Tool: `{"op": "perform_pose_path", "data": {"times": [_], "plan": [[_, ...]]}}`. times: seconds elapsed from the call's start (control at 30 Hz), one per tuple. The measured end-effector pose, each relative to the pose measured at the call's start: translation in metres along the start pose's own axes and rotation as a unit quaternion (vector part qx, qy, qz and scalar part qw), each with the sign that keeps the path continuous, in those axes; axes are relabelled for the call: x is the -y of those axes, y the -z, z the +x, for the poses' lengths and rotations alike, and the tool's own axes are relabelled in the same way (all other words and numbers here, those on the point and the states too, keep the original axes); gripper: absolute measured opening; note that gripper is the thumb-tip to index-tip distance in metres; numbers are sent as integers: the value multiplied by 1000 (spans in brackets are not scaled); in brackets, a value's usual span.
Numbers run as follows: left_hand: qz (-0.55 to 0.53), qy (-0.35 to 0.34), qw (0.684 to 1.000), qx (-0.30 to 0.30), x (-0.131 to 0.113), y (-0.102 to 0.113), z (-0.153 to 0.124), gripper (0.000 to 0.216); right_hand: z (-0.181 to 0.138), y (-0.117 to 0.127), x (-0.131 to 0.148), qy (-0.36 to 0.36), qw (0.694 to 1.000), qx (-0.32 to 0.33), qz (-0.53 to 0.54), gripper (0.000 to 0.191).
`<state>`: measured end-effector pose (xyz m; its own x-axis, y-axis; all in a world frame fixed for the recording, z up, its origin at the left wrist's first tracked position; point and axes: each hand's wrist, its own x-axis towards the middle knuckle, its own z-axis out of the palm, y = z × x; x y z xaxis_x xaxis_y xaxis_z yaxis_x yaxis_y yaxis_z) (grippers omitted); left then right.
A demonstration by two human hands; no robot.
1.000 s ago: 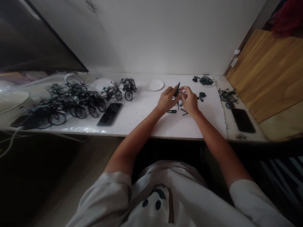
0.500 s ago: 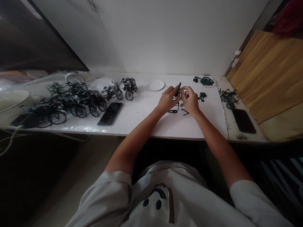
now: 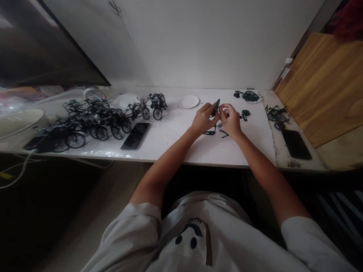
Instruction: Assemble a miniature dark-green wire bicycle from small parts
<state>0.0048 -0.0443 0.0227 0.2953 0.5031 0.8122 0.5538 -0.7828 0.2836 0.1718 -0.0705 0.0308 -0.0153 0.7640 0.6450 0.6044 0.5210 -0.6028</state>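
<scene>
My left hand (image 3: 203,119) is closed on a small dark part (image 3: 216,106) that sticks up from between its fingertips. My right hand (image 3: 231,120) is pinched against the same part from the right; what its fingers hold is too small to make out. Both hands hover just above the white tabletop (image 3: 176,132). Small black loose parts (image 3: 210,132) lie on the table under and beside the hands.
Several dark miniature bicycles (image 3: 93,121) stand at the left. A black phone (image 3: 135,135) lies near them, another phone (image 3: 296,144) at the right. A white dish (image 3: 190,101) and a pile of dark parts (image 3: 251,96) sit at the back. A wooden board (image 3: 326,83) leans at right.
The hands stay together on the small part; their fingers shift slightly. The view has drifted a little, nothing on the table has moved.
</scene>
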Motion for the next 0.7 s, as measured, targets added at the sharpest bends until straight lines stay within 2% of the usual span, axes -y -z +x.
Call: {"op": "perform_pose_path", "data": {"times": [0.23, 0.5, 0.7], "plan": [[-14, -24, 1000, -4, -1, 0, 0, 42, 1, 2, 1, -1, 1000, -4, 7, 30], [-5, -16, 1000, 10, -1, 1, 1, 40, 1, -2, -6, 2, 1000, 2, -17, 35], [-16, -12, 1000, 10, -2, 1, 1, 39, 2, 0, -6, 23, 994, 14, -101, 30]]}}
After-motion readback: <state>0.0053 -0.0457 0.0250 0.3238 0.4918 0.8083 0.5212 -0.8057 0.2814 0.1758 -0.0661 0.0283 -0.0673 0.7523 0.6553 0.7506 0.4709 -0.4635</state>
